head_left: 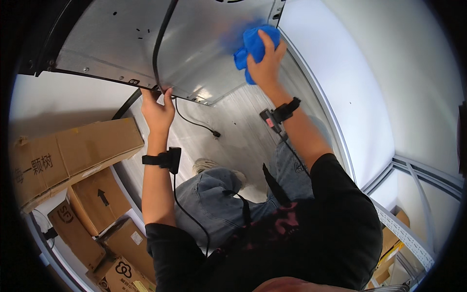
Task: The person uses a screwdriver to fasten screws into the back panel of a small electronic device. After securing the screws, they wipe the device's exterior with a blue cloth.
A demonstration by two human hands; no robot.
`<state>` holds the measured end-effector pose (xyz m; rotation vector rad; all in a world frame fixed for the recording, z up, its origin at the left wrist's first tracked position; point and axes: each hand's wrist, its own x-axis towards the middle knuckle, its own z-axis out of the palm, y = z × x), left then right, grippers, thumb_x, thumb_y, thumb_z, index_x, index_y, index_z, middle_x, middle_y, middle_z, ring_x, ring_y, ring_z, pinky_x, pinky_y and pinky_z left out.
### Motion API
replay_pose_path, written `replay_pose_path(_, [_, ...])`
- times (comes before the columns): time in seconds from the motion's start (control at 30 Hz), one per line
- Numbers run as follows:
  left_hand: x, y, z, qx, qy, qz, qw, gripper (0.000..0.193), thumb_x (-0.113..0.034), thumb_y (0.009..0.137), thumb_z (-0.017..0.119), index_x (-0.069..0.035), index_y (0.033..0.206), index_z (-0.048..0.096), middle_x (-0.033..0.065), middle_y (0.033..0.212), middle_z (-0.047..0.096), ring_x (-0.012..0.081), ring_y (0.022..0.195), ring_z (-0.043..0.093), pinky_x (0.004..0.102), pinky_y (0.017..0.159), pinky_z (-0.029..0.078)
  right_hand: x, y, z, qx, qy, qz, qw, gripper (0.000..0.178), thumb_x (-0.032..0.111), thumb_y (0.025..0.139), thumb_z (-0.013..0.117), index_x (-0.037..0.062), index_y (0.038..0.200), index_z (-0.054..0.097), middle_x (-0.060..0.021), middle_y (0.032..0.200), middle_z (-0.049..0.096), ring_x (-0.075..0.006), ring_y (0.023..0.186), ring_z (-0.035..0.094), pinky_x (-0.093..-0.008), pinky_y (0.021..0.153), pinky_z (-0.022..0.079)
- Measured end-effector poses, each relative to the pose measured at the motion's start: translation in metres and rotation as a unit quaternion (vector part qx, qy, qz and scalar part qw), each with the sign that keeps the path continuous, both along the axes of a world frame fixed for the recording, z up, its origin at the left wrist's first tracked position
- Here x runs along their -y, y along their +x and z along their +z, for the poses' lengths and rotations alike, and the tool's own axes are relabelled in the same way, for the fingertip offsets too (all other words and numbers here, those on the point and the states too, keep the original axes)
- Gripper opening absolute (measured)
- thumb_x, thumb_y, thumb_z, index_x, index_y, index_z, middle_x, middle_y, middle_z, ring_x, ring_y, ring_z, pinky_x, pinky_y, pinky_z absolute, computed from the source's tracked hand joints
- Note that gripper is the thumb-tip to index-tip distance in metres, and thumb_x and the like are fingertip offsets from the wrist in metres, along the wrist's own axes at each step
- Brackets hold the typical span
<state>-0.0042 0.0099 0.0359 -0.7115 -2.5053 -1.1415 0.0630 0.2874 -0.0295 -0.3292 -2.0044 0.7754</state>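
A large metal panel (194, 53), silvery and shiny, belongs to a dark-framed appliance or cabinet in front of me. My right hand (267, 61) is closed on a crumpled blue cloth (255, 44), which lies against the panel's right side. At the panel's lower edge, my left hand (158, 109) grips the rim, thumb up beside a black cable (158, 53); its other fingers are partly hidden beneath the edge. The black cable runs down over the panel, and a thinner cord ends in a plug (215, 133) below it.
Cardboard boxes (92, 151) are stacked at the left, several more below them. A white wall (350, 73) rises on the right, with a metal shelf frame (404, 233) at the lower right. My shoe (206, 165) rests on the pale floor (233, 136).
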Motion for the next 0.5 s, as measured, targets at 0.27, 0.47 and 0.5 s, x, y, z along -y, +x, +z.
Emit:
replay_pose_path(0.27, [0.003,-0.004,0.001,0.001,-0.025,-0.028,0.999,0.045,-0.006,0.079,0.069,0.001,0.116,0.044,0.0139,0.089,0.068,0.0218,0.083,0.068,0.0268,0.077,0.049,-0.016,0.005,0.014,-0.031,-0.048,-0.008,0.998,0.072,0.002,0.066,0.066,0.0253,0.13,0.044,-0.0214,0.119,0.034,-0.0428,0.108,0.036,-0.0514,0.091,0.035])
replay_pose_path(0.47, [-0.001,-0.001,-0.009,-0.053,-0.037,0.001,0.998,0.045,-0.005,0.08,0.066,0.0,0.118,0.042,0.0146,0.091,0.067,0.0244,0.084,0.068,0.0286,0.073,0.05,0.064,-0.004,-0.002,-0.001,0.032,0.044,0.999,0.075,0.008,0.06,0.071,0.0318,0.127,0.047,-0.0203,0.114,0.035,-0.0411,0.106,0.036,-0.0503,0.09,0.036])
replay_pose_path(0.5, [-0.003,0.0,-0.009,-0.061,-0.041,0.009,0.997,0.046,-0.006,0.08,0.066,0.0,0.118,0.041,0.0149,0.091,0.067,0.025,0.085,0.068,0.0288,0.072,0.051,0.075,-0.005,-0.008,0.003,0.079,0.065,0.995,0.075,0.008,0.059,0.071,0.0329,0.127,0.048,-0.0199,0.114,0.035,-0.0408,0.106,0.037,-0.0505,0.091,0.036])
